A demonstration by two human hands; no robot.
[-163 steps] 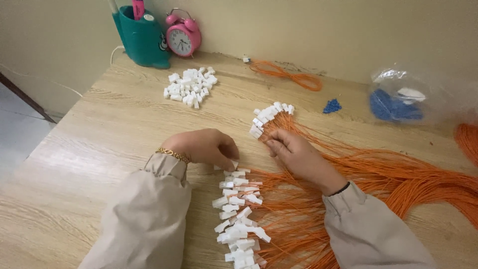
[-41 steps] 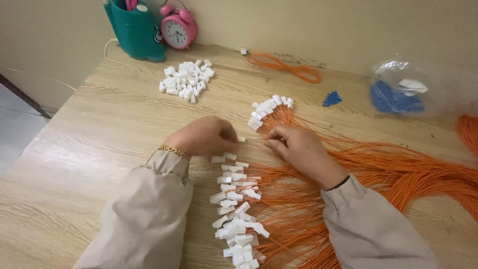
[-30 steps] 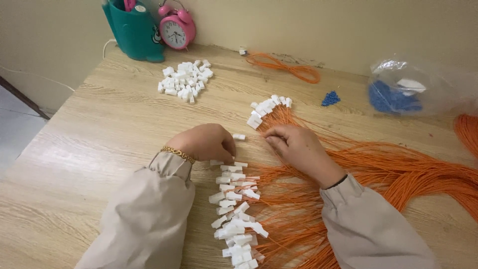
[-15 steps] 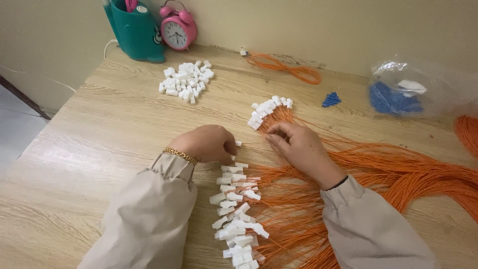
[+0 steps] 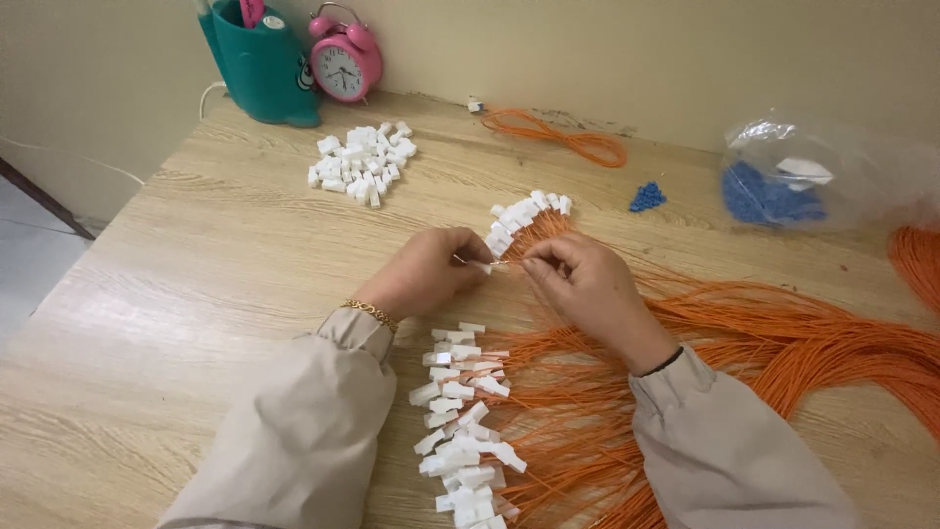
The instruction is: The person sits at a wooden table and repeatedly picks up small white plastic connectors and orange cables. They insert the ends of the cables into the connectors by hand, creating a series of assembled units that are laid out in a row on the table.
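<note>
We pinch a white plug (image 5: 482, 265) w/ left hand (image 5: 423, 271) and a wire (image 5: 507, 262) tip w/ right hand (image 5: 587, 287) mid-table; two plugged rows done, loose plugs (image 5: 362, 162) & bare wires (image 5: 832, 343) left

Soft, even light fills the view, bright enough to show the wood grain of the counter (image 5: 196, 294). Shadows under the left hand (image 5: 423, 272) and right hand (image 5: 587, 289) are faint. The far corners look slightly soft.
</note>
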